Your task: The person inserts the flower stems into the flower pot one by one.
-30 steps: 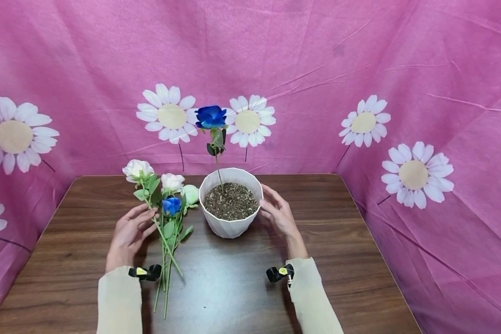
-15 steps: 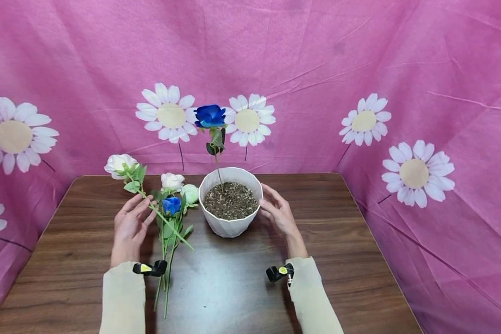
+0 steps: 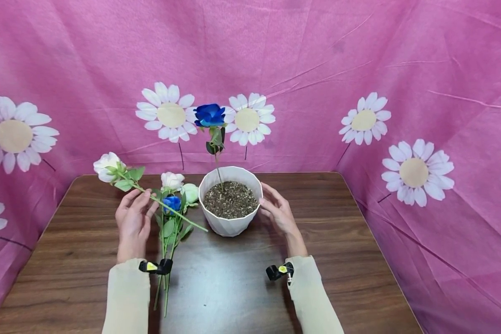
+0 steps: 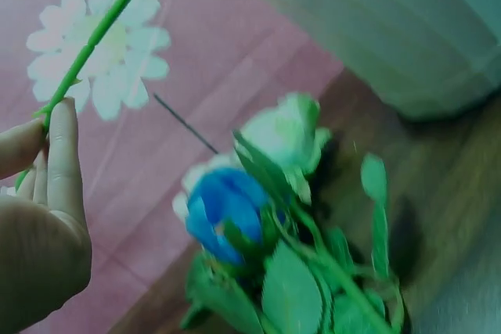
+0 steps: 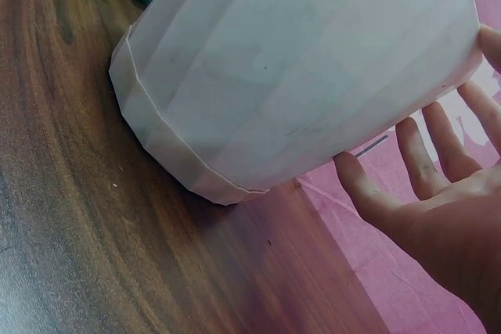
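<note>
My left hand [image 3: 134,222] pinches the stem of a white rose [image 3: 107,167] between thumb and fingers. The bloom points to the far left and the stem slants down to the right. In the left wrist view the green stem [image 4: 92,43] rises from the fingertips. Beneath it lie a blue rose [image 3: 172,204], a white rose [image 3: 172,181] and a pale green rose [image 3: 189,193]. My right hand [image 3: 279,217] rests its spread fingertips against the side of a white faceted pot [image 5: 305,68]. A blue rose [image 3: 210,116] stands upright in the pot's soil [image 3: 234,202].
The wooden table [image 3: 334,241] reaches back to a pink cloth backdrop [image 3: 309,55] with printed daisies. The loose roses lie left of the pot, their stems toward the front.
My left hand has shifted slightly right and turned the held white rose. Its bloom has swung left and its stem end has swung right and up. My right hand stays at the pot.
</note>
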